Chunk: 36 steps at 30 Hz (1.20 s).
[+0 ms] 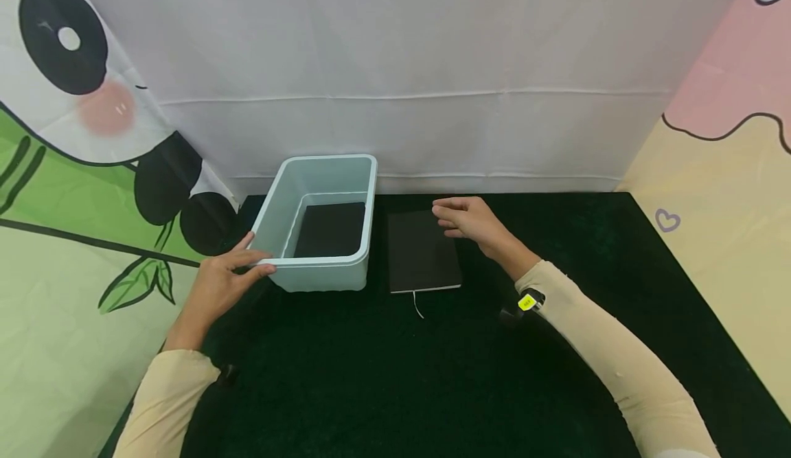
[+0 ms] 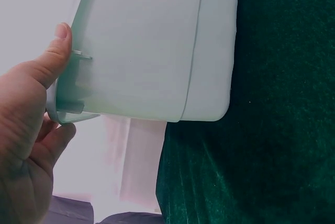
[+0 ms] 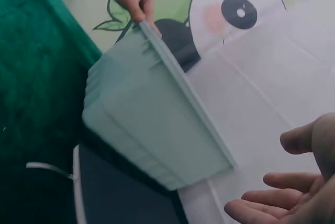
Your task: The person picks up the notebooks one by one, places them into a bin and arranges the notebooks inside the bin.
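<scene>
A pale blue-green plastic tub [image 1: 321, 274] stands on the dark green cloth. My left hand [image 1: 224, 286] grips its near left corner by the rim, and in the left wrist view the thumb [image 2: 56, 51] lies along that rim. A flat black rectangle [image 1: 330, 230] lies on the tub's bottom; its kind cannot be told. Just right of the tub is a black notebook [image 1: 423, 252] with pale page edges and a white ribbon [image 1: 417, 305]. Above the notebook's far right corner hovers my right hand [image 1: 472, 223], its fingers loosely extended and holding nothing.
Dark green cloth [image 1: 371, 382] covers the table. A white fabric backdrop [image 1: 420, 87] rises right behind the tub. Printed cloths flank both sides, with a panda figure [image 1: 68, 66] on the left and a pink-and-yellow pattern [image 1: 723, 190] on the right.
</scene>
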Available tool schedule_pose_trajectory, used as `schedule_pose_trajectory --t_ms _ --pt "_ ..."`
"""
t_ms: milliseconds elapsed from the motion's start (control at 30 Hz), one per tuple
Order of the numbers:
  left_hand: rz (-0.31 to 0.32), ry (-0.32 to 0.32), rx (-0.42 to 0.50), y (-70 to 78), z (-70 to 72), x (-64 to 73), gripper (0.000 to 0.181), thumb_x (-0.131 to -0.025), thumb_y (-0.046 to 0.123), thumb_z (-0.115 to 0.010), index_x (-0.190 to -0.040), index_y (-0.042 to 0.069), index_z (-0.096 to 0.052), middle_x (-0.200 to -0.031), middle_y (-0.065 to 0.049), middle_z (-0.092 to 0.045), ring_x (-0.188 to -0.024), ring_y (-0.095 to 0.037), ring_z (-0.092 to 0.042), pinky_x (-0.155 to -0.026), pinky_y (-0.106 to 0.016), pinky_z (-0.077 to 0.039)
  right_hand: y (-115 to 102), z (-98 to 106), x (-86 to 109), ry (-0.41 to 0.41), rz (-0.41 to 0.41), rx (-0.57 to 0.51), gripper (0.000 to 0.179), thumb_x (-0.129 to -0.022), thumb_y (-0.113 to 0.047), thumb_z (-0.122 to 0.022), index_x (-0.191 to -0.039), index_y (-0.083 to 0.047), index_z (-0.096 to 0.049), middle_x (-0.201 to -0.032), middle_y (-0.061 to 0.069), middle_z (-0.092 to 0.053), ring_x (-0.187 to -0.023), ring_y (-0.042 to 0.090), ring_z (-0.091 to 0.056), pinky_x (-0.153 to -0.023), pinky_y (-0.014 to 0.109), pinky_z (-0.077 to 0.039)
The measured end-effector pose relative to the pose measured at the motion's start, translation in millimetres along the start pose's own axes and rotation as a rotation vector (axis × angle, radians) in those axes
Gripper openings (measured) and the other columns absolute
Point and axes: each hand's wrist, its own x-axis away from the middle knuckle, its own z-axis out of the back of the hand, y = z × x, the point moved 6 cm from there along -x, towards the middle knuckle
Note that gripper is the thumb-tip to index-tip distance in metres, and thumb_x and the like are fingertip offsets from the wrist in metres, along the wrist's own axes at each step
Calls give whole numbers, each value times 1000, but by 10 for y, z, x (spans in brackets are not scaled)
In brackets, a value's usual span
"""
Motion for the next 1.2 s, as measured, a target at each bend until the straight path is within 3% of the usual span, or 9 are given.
schedule_pose_trajectory --t_ms 233,367,533,733,833,933,967,1100,1200 --pt "22 -17 -2 4 -15 -3 22 -88 20 -83 -106 9 -80 -145 -23 -54 -128 -48 -56 -81 -1 -36 353 84 45 12 -38 56 54 -107 -36 -55 -150 -5 -49 -156 15 -47 -145 34 -44 -114 49 -38" --pt "30 -20 -3 -11 -21 -2 21 -88 21 -82 -106 11 -81 -145 -22 -54 -129 -48 -56 -83 0 -34 517 83 83 32 -27 201 59 -106 -47 -52 -152 -10 -48 -158 13 -45 -147 34 -39 -116 55 -32" --pt "28 -14 -3 -9 -15 7 22 -88 20 -83 -106 8 -80 -145 -22 -55 -129 -46 -56 -84 0 -33 693 15 106 53 34 444 65 -105 -57 -47 -153 -13 -47 -158 17 -45 -143 39 -44 -112 59 -36" --pt "32 -19 -2 0 -12 4 23 -88 20 -82 -107 7 -80 -146 -22 -54 -130 -46 -55 -85 -2 -36 868 -102 143 82 121 633 62 -104 -51 -53 -152 -11 -49 -155 22 -47 -132 41 -54 -107 58 -41" --pt "43 -27 -15 10 -11 1 23 -89 21 -82 -107 7 -80 -146 -21 -54 -131 -45 -55 -91 -24 -53 942 -159 157 86 143 678 61 -104 -48 -56 -152 -13 -49 -155 24 -45 -142 42 -45 -112 61 -35" --pt "49 -30 -23 14 -7 -1 23 -89 22 -82 -107 8 -80 -146 -21 -54 -132 -43 -54 -91 -54 -53 1004 -208 165 91 153 718 61 -102 -48 -59 -152 -15 -49 -155 25 -44 -145 43 -39 -113 62 -32" --pt "49 -30 -23 16 -5 -1 23 -89 21 -82 -107 8 -80 -146 -21 -54 -133 -43 -54 -90 -56 -52 1018 -221 168 92 156 726 60 -102 -47 -59 -153 -16 -49 -155 25 -44 -145 44 -40 -113 62 -32" --pt "42 -27 -22 14 -1 2 23 -88 21 -82 -107 8 -80 -146 -20 -55 -133 -42 -54 -92 -20 -50 1053 -253 182 100 159 749 59 -102 -46 -61 -152 -16 -50 -153 26 -46 -143 45 -42 -112 62 -34" --pt "42 -28 -18 13 0 4 23 -89 21 -82 -107 7 -80 -146 -21 -54 -133 -43 -54 -94 -23 -51 1062 -262 191 107 154 756 60 -101 -46 -62 -151 -15 -51 -152 28 -46 -142 46 -43 -111 63 -34"
